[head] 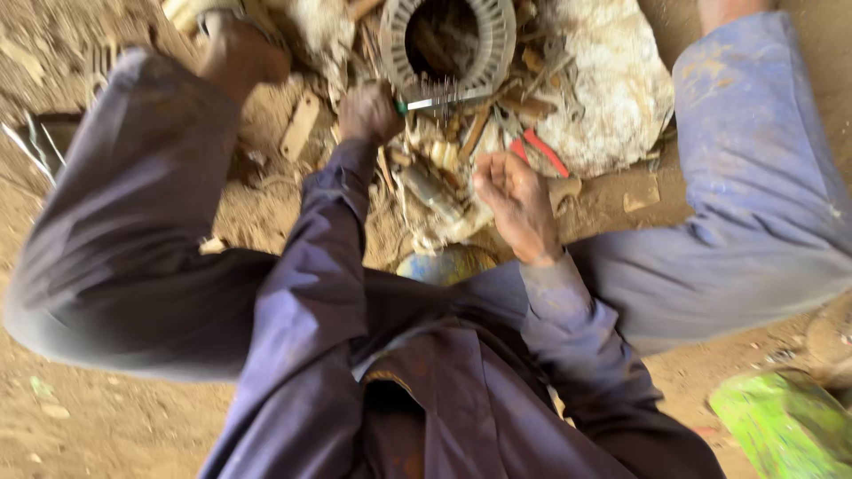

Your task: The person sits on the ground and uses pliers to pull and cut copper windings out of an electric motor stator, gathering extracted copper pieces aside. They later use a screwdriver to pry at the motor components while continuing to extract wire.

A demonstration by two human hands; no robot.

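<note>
The whole view is being smeared by motion blur. The ribbed ring-shaped metal casing (pixel 448 40) beyond the left hand (pixel 368 113) is being cut off by the top edge, and its dark interior is not being resolved. The shaft of the green-handled tool (pixel 439 102) in that hand is being lost among debris. Whatever is being pinched in the curled right hand (pixel 515 200) is being hidden by its fingers. The red-handled pliers (pixel 537 149) just beyond are being partly covered.
</note>
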